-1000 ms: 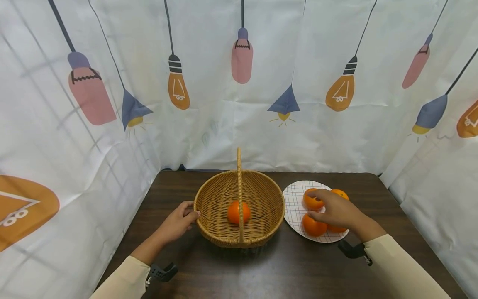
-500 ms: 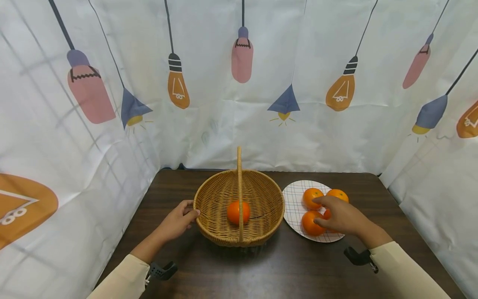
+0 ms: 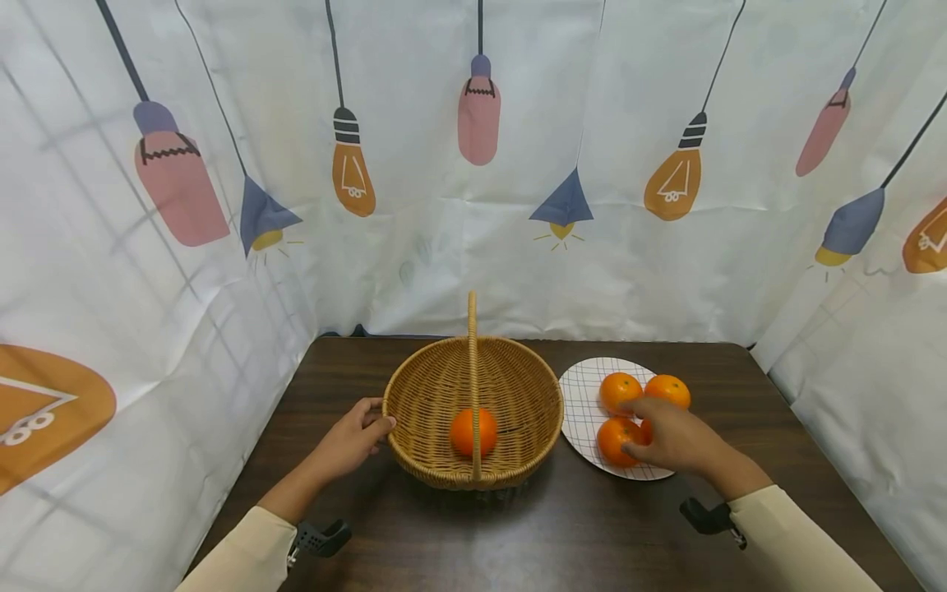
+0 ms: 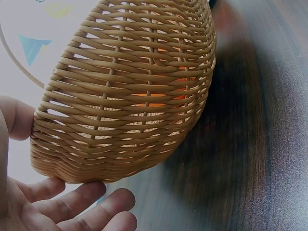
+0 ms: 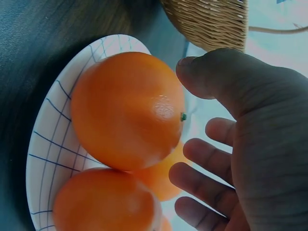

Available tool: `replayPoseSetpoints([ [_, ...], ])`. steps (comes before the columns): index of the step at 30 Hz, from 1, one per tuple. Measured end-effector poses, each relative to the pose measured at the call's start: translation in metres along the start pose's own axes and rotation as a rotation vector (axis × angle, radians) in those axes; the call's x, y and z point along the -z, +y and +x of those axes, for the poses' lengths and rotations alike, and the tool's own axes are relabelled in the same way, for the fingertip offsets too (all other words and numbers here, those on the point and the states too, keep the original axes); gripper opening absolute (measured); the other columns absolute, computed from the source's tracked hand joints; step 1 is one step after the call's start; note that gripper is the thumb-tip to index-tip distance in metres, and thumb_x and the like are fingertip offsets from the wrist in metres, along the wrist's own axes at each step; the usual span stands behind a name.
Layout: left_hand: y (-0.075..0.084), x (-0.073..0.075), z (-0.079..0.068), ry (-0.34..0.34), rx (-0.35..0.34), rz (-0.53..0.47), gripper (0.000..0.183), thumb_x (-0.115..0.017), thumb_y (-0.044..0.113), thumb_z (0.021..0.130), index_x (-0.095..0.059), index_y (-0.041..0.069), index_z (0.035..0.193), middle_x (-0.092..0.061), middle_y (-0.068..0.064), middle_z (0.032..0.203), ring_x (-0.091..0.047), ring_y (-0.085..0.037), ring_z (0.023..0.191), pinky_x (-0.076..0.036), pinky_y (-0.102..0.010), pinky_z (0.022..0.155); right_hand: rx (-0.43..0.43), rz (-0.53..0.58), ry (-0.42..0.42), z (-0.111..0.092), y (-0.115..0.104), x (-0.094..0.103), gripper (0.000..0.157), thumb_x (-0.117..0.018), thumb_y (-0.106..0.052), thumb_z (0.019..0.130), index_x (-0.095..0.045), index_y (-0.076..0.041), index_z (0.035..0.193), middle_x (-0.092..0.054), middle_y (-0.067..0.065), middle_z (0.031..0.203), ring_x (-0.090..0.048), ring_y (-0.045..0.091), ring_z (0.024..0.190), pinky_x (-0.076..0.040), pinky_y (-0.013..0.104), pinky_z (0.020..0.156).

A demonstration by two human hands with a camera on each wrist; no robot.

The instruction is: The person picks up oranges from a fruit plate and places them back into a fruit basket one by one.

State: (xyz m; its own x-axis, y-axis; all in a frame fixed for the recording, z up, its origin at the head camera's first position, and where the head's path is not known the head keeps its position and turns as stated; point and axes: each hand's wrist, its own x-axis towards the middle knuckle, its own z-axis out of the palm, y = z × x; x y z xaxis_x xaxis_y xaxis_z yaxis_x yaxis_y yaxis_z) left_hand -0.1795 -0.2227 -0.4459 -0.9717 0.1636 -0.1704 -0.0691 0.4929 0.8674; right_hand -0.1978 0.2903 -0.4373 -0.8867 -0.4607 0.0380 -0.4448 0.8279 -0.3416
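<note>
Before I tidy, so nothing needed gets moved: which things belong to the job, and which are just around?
Likely job: wicker basket, rim in left grip; orange inside basket; plate; oranges on plate, near right grip.
Just around: table, lamp-print cloth, wristbands.

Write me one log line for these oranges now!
left grip: holds basket | right grip: over oranges on plate | basket: one orange inside
</note>
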Motion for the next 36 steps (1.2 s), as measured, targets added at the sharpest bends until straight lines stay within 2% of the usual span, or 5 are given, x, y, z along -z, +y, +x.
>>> replayPoseSetpoints([
  [11,-0.001,-0.001,0.0,0.012,0.003,0.001,0.057,-0.056,0.029,0.105,-0.038,-0.003,0.149,-0.061,-0.023,0.135,-0.065,-0.028,0.11,-0.055,-0.051,0.089,0.007,-0.005,-0.001,0.001,0.004,-0.009,0.06,-0.089,-0.03,0.079,-0.065,-0.007,0.129,-0.068,0.002,0.119,-0.058,0.015,0.092,-0.053,0.045,0.087],
  [19,-0.002,0.0,0.002,0.015,0.004,-0.004,0.056,-0.057,0.028,0.105,-0.038,-0.002,0.149,-0.062,-0.022,0.134,-0.066,-0.028,0.108,-0.056,-0.049,0.088,0.011,-0.025,0.009,0.001,0.005,-0.014,0.062,-0.09,-0.032,0.076,-0.066,-0.007,0.127,-0.069,0.0,0.116,-0.059,0.014,0.092,-0.053,0.046,0.089],
  [26,-0.002,0.0,0.002,0.018,0.003,-0.006,0.056,-0.056,0.028,0.105,-0.038,-0.003,0.149,-0.062,-0.023,0.134,-0.066,-0.028,0.108,-0.056,-0.049,0.088,0.046,-0.078,0.033,0.003,0.006,-0.017,0.06,-0.091,-0.03,0.074,-0.068,-0.007,0.125,-0.07,0.002,0.117,-0.064,0.023,0.102,-0.051,0.05,0.094],
  [31,-0.003,0.0,0.002,0.024,-0.002,-0.002,0.055,-0.056,0.027,0.105,-0.039,-0.003,0.148,-0.063,-0.022,0.133,-0.066,-0.028,0.108,-0.057,-0.046,0.086,0.081,-0.108,0.038,0.003,0.006,-0.018,0.066,-0.092,-0.034,0.073,-0.067,-0.006,0.128,-0.069,0.007,0.121,-0.063,0.031,0.111,-0.044,0.059,0.098],
  [36,-0.003,0.0,0.002,0.02,-0.006,-0.003,0.056,-0.056,0.027,0.106,-0.038,-0.004,0.148,-0.062,-0.023,0.134,-0.066,-0.027,0.108,-0.057,-0.045,0.085,0.08,-0.121,0.035,0.003,0.005,-0.022,0.071,-0.093,-0.031,0.07,-0.065,-0.005,0.129,-0.068,0.009,0.124,-0.061,0.031,0.115,-0.038,0.062,0.1],
])
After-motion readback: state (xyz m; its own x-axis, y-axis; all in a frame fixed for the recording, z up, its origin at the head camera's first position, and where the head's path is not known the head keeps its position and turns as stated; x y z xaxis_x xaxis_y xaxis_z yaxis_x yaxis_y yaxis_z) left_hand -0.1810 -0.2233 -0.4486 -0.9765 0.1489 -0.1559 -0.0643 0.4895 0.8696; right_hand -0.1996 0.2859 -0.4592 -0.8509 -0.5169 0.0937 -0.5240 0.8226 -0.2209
